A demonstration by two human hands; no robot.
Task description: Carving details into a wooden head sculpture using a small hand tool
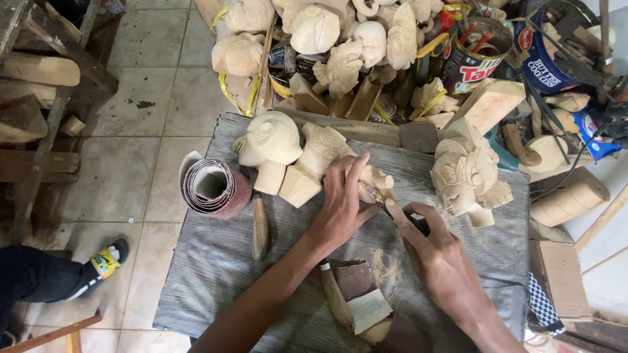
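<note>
At frame centre, the left hand (341, 202) presses flat on a pale carved wooden figure (320, 160) on the grey bench (216, 261) while the right hand (435, 252) pinches a small dark tool (398, 216); figure probably light, rigid, its fine carving chip-prone, best gripped at the plain base.

Small carving (376, 185) on the bench mostly covered by the left hand (341, 204); shape underneath not made out. Dark tool (411, 221) pinched in the right hand (437, 252), only a short stub showing, its kind not told. Both forearms cut off by the bottom edge. Wooden handle (333, 297) near the bottom partly hidden under sandpaper scraps (358, 287). Chisel (260, 222) blade tucked behind the sandpaper roll (216, 187). Another person's leg and sandal (104, 261) cut off at the left edge. Carved heads piled at the top (314, 29) cropped by the frame, faces too jumbled to separate.
</note>
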